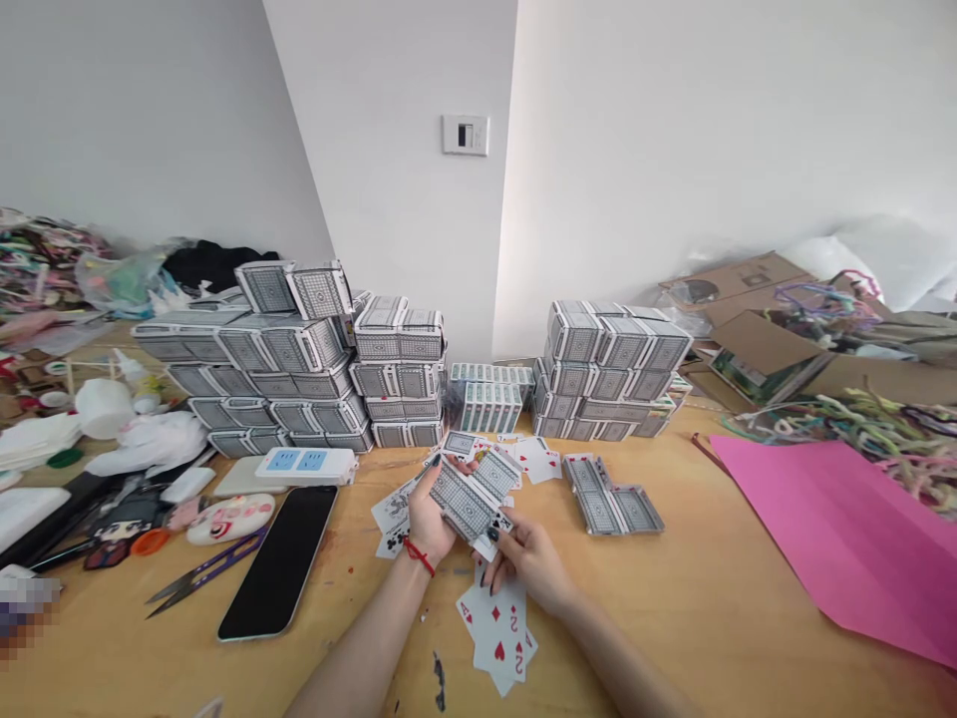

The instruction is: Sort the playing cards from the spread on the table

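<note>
My left hand grips a stack of playing cards, patterned backs up, over the wooden table. My right hand pinches the near corner of the same stack, where a card face shows. Face-up red cards lie under my right wrist. More loose cards are scattered just beyond the stack. An emptied, flattened card box lies to the right.
Piles of boxed card decks stand at the back left and back right. A black phone, scissors and a power strip lie left. Pink paper and cardboard boxes sit right.
</note>
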`<action>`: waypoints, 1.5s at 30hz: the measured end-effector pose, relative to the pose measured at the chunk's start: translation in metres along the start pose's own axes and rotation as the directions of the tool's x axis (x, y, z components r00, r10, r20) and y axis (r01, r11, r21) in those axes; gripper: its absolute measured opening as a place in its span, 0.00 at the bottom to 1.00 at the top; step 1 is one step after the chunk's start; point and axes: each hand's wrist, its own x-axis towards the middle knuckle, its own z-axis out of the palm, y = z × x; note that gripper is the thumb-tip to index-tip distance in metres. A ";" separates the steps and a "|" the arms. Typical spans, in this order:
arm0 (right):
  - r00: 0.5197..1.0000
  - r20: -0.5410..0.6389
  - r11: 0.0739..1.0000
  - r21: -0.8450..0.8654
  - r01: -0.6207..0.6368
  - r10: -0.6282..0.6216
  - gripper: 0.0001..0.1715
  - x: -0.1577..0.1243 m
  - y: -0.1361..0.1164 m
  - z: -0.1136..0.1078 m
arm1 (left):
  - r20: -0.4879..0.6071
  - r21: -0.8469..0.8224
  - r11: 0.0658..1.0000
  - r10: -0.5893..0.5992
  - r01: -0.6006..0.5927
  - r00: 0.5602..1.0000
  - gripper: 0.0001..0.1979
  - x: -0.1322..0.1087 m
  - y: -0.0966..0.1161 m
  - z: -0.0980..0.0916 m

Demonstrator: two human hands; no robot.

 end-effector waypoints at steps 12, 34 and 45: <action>0.754 -0.225 0.652 -0.683 0.330 -0.617 0.21 -0.004 0.001 -0.026 | 0.242 0.132 0.979 -0.182 0.153 0.953 0.23 -0.003 0.002 -0.002; 0.999 -0.032 0.959 0.282 -0.031 0.041 0.19 -0.001 -0.004 -0.014 | 0.105 -0.045 0.986 -0.155 0.161 0.982 0.08 -0.006 -0.001 0.006; 0.996 -0.024 0.927 0.369 -0.069 0.084 0.15 -0.001 -0.007 -0.019 | 0.198 -0.109 0.984 -0.116 0.140 0.973 0.07 0.001 0.004 -0.003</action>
